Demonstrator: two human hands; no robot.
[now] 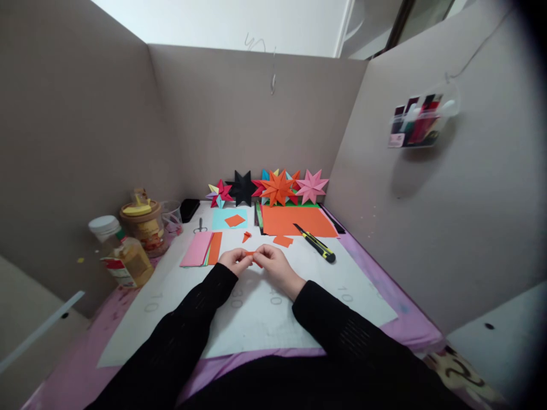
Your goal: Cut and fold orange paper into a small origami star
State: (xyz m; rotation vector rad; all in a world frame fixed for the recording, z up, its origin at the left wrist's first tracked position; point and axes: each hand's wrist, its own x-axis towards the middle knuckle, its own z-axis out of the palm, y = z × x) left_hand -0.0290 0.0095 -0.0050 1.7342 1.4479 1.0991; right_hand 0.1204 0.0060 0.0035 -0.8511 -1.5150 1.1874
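Note:
Between my two hands is a small piece of orange paper (250, 253), pinched from both sides above the white sheet. The fingers of my left hand (236, 261) are closed on its left end. My right hand (276, 265) has thumb and fingertips closed on the right end. The fingertips cover most of the paper, so its folds cannot be made out. Just beyond lie a small folded orange paper piece (247, 237) and a flat orange paper piece (283, 241). Another orange square (235, 220) rests on a light blue sheet (217, 218).
A yellow-and-black utility knife (316, 244) lies right, partly over orange sheets (294, 221). Left are coloured paper strips (198, 249), small scissors (200, 226), a jar (143, 225) and a white-capped bottle (122, 253). Several folded paper stars (280, 188) stand against the back wall (256, 114).

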